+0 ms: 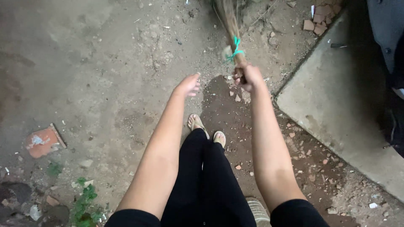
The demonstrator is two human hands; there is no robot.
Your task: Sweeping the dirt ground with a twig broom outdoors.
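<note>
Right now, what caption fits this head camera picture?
Right hand grips a straw broom over dusty ground; left hand empty.

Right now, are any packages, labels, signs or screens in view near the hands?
None in view. Only bare ground with rubble, and the right hand gripping a grass broom tied with green string; the left hand is empty.

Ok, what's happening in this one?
A person stands outdoors on bare, dusty ground, looking down at their own arms and sandalled feet. The right hand grips the bound end of a straw broom, tied with green string, its bristles pointing away over the dirt. The left hand is held out, open and holding nothing. Brick fragments and small stones lie scattered about, a concrete slab sits to the right, and a broken tile lies to the left.
</note>
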